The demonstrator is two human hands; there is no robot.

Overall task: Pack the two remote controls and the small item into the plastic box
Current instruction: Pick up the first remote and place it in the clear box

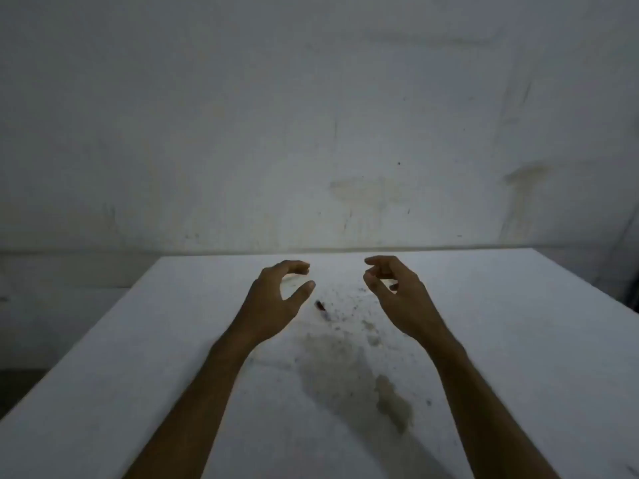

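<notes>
1. White and stained, the surface [484, 357] fills the near view; a greyish-brown blotch [349, 371] lies nearer the camera than both grips, between the two bare forearms.
2. Just nearer than the left grip's thumb sits a small dark mark or scrap [320, 305]; it is too blurred to tell whether it is dirt or the small item.
3. Left hand [273, 302] hovers with its grip released, fingers curled, thumb apart from them, holding nothing.
4. Right hand [397, 299], level with the left and well apart from it, is likewise loosely curled and empty.
5. Beyond both grips the surface ends, and a scuffed pale wall [311, 115] rises behind it.
6. Neither remote control, nor the plastic box, shows anywhere in view, so the task's things are out of sight.
7. Risk, as I judge it: with the light dim and nothing to grasp ahead, either hand could close on air, or mistake the dark scrap for the small item. Packing cannot begin until the things come into view.
</notes>
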